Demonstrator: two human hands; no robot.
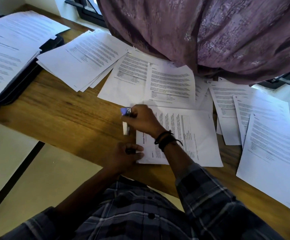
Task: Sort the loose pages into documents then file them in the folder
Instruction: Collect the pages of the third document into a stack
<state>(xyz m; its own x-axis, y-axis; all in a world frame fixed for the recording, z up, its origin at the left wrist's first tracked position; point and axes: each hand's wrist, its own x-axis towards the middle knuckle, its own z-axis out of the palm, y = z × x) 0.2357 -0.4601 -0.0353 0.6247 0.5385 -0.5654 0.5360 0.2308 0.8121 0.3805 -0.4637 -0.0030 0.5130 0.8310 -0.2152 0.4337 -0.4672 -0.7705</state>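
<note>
A set of printed pages (198, 135) lies turned sideways on the wooden table (68, 111) in front of me. My right hand (140, 118) is shut on a blue and silver stapler (126, 118) at the set's top left corner. My left hand (125, 156) presses its fingers flat on the near left edge of the same pages. A black folder (26, 75) lies at the far left with a thick stack of pages (9, 49) on top. More loose pages (81, 61) are spread across the middle and right of the table.
A purple curtain (210, 32) hangs over the back of the table and covers the far edges of some pages. Overlapping sheets (270, 144) fill the right side up to the table edge. The table's near left edge drops to a tiled floor (19, 170).
</note>
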